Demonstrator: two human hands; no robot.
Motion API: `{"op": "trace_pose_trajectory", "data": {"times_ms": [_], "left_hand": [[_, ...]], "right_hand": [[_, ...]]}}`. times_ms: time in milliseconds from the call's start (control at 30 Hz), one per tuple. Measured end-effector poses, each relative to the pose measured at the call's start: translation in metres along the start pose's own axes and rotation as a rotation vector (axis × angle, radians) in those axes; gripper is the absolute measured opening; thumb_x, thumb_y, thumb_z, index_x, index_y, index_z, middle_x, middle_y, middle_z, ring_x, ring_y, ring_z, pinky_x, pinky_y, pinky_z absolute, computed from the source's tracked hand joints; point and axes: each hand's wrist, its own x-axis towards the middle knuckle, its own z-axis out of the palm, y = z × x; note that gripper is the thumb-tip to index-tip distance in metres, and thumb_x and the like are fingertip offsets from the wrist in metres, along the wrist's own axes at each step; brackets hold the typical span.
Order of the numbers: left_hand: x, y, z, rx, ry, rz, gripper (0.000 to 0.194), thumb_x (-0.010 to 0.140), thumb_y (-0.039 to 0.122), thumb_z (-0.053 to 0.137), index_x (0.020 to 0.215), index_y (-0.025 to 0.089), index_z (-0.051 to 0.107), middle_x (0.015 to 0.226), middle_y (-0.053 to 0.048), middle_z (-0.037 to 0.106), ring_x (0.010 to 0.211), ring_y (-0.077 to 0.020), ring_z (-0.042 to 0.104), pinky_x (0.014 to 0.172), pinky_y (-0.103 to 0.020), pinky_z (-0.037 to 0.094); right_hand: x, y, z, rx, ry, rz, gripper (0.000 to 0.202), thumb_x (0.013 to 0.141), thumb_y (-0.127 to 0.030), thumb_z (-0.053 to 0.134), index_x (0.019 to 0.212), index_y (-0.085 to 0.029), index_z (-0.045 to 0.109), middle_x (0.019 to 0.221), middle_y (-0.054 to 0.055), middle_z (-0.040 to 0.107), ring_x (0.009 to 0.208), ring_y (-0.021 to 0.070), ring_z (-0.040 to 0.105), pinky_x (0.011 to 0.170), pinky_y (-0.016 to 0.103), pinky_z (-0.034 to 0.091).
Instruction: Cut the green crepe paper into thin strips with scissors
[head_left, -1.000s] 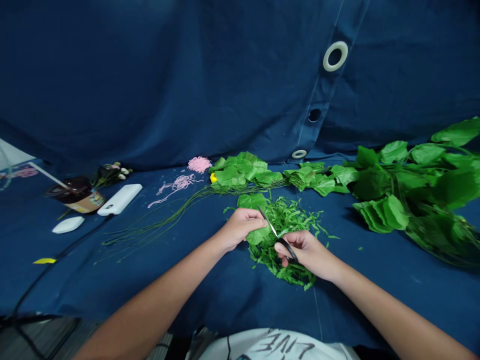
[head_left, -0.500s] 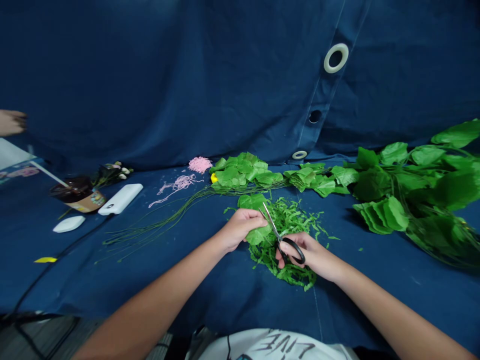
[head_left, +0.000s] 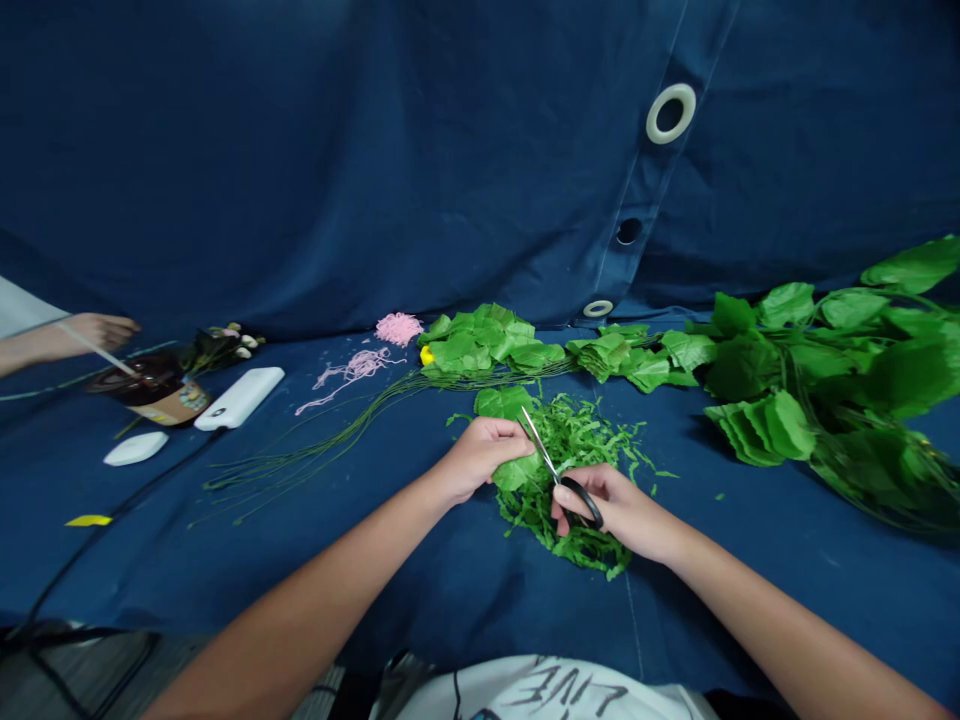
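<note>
My left hand (head_left: 487, 458) pinches a green artificial leaf (head_left: 516, 472), part of which shows below the fingers. Another green leaf (head_left: 502, 402) shows just above that hand. In my right hand (head_left: 600, 505) are scissors (head_left: 541, 440) with black handles; their blades point up and left, close beside my left fingertips. Under both hands lies a heap of curly green cut strips (head_left: 585, 432). Whether the blades touch the held leaf is hard to make out.
Leaf stacks (head_left: 480, 340) and wire stems (head_left: 330, 440) lie behind; leafy vines (head_left: 825, 370) fill the right. Pink shreds (head_left: 399, 328), a white power bank (head_left: 240, 398), a white case (head_left: 136, 448) and a drink cup (head_left: 169, 390) are left, near another person's hand (head_left: 94, 335).
The scissor blades have drawn closer together. My left hand stays nearly still. At the far left, the other person's hand has come down and right, towards the cup.
</note>
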Motion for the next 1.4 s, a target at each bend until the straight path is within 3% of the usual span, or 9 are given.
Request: {"op": "trace_pose_trajectory", "data": {"times_ms": [400,633,1167,1400], "left_hand": [[0.0,-0.0004,-0.0009,-0.037,0.009,0.025,0.03,0.073,0.04,0.074,0.072,0.012,0.065,0.05,0.005,0.05,0.037,-0.0047,0.037,0.034,-0.018,0.02],[-0.0015,0.0003,-0.0012,-0.09,-0.015,0.052,0.028,0.075,0.039,0.074,0.073,0.012,0.065,0.049,0.005,0.048,0.037,-0.0047,0.036,0.035,-0.018,0.022],[-0.0012,0.0045,-0.0013,0.026,-0.011,0.014,0.027,0.073,0.038,0.072,0.068,0.012,0.065,0.047,0.006,0.046,0.036,-0.0052,0.033,0.033,-0.02,0.02],[0.0005,-0.0001,-0.0022,0.011,-0.032,0.115,0.025,0.075,0.036,0.071,0.076,0.011,0.068,0.059,0.002,0.056,0.048,-0.0069,0.044,0.045,-0.019,0.031]], "right_hand": [[0.0032,0.0071,0.0012,0.007,0.061,-0.004,0.043,0.083,-0.055,0.07,0.071,-0.013,0.067,0.062,0.004,0.068,0.055,0.013,0.052,0.053,0.023,0.034],[0.0019,0.0006,0.0004,0.083,-0.02,0.018,0.051,0.09,-0.061,0.057,0.077,-0.013,0.068,0.07,0.005,0.07,0.042,0.0067,0.035,0.043,0.022,0.024],[0.0,0.0001,-0.0015,0.031,-0.031,0.035,0.046,0.088,-0.058,0.061,0.081,-0.013,0.07,0.071,0.006,0.071,0.048,0.0092,0.041,0.043,0.021,0.026],[0.0045,0.0072,-0.0009,0.019,0.105,0.008,0.042,0.082,-0.052,0.073,0.069,-0.013,0.068,0.06,0.003,0.067,0.05,0.0101,0.049,0.049,0.022,0.033]]}}
